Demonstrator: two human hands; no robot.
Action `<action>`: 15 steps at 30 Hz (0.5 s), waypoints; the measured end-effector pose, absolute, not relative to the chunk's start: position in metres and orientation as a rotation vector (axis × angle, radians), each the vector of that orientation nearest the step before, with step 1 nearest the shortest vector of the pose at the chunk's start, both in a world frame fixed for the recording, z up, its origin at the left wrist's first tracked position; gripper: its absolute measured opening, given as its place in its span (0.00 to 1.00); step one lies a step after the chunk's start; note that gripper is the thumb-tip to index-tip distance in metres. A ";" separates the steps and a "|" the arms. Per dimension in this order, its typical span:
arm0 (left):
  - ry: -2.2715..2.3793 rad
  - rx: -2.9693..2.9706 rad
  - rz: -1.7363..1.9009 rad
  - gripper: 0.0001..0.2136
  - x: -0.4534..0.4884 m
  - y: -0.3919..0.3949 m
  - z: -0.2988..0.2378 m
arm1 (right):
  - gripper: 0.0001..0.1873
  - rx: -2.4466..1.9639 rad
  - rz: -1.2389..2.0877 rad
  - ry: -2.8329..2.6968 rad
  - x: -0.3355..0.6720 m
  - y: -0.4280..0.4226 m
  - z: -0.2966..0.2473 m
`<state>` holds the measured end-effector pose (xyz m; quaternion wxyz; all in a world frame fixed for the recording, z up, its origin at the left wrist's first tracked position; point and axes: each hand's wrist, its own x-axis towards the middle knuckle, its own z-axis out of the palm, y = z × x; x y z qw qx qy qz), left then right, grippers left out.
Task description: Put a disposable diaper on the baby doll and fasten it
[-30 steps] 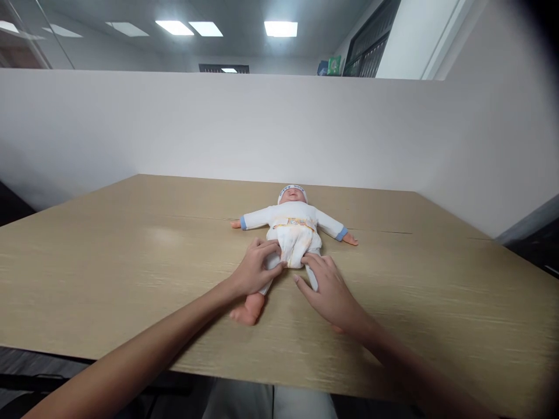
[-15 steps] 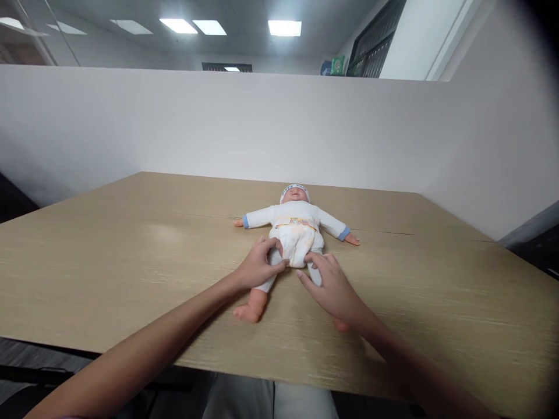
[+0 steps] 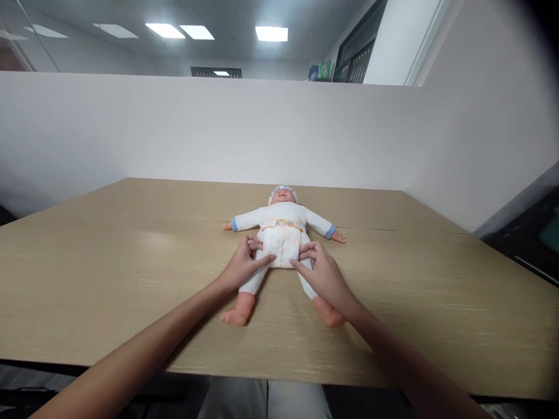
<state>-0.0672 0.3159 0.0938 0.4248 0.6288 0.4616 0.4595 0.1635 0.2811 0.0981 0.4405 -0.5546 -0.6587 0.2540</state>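
Observation:
A baby doll (image 3: 283, 218) in a white suit and cap lies on its back on the wooden table (image 3: 131, 256), arms spread, feet toward me. It wears a white diaper (image 3: 282, 247). My left hand (image 3: 242, 267) pinches the diaper's edge at the doll's hip on the left side. On the other side my right hand (image 3: 321, 273) pinches the diaper's edge in the same way. Both hands rest over the doll's thighs, and its bare feet show below them.
A white partition wall (image 3: 174, 134) runs behind the table and along its right side. The table's front edge lies close to my body. Ceiling lights and a dark window show above the partition.
Both hands have slid up from the doll's legs to the sides of the diaper and closed on its edges. The doll's right foot has come into sight.

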 end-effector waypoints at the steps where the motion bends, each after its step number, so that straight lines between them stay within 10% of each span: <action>1: 1.197 1.582 1.140 0.26 -0.067 0.315 0.095 | 0.15 -1.392 0.626 -1.636 0.164 0.281 0.098; 15: 1.118 1.709 0.960 0.25 -0.067 0.304 0.115 | 0.14 -1.464 0.522 -1.774 0.161 0.273 0.099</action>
